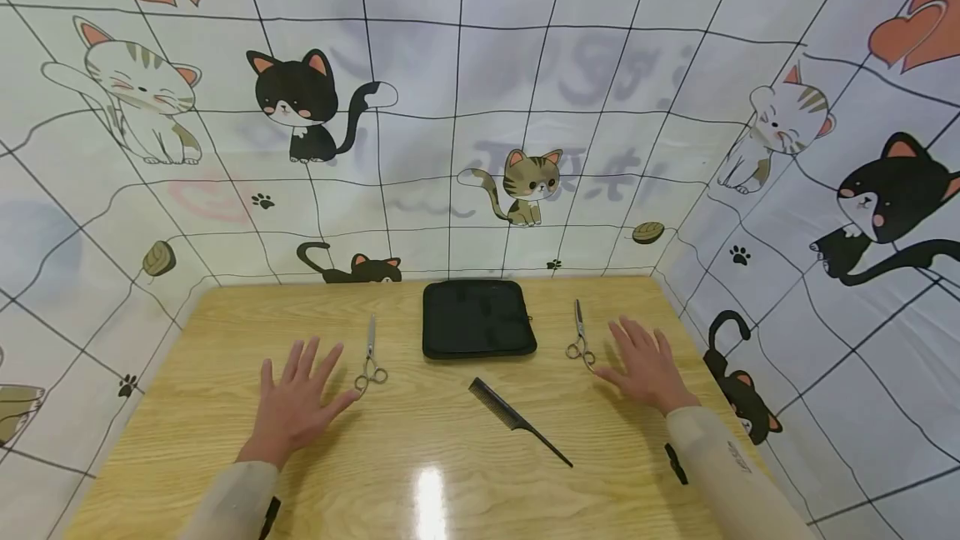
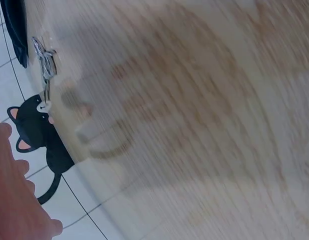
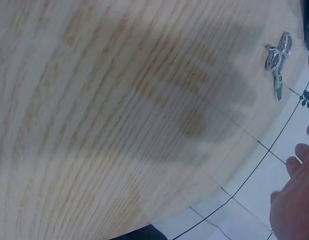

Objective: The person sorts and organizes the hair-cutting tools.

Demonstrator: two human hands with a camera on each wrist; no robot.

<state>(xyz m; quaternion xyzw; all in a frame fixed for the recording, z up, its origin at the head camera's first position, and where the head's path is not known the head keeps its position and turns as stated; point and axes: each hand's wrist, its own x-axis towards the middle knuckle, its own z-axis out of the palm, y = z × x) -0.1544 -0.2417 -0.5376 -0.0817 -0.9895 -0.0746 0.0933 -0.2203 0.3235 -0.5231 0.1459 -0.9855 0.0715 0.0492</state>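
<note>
My left hand (image 1: 296,402) has its fingers spread over the left of the table, thumb tip close to the handle rings of a pair of scissors (image 1: 371,357). On the other side, my right hand (image 1: 647,369) is spread too, its thumb near the rings of thinning scissors (image 1: 579,337). Neither hand holds anything. Between them a black zipped case (image 1: 478,319) lies near the back edge. A black rat-tail comb (image 1: 517,419) lies diagonally in front of it, its thin tail pointing right and toward me. Both wrist views show scissors on the wood beyond the fingers.
The wooden table (image 1: 375,473) meets a white cloth backdrop (image 1: 420,148) printed with cats and grid lines at its back and sides. A bright light reflection lies on the front of the table. Black straps show under both sleeves.
</note>
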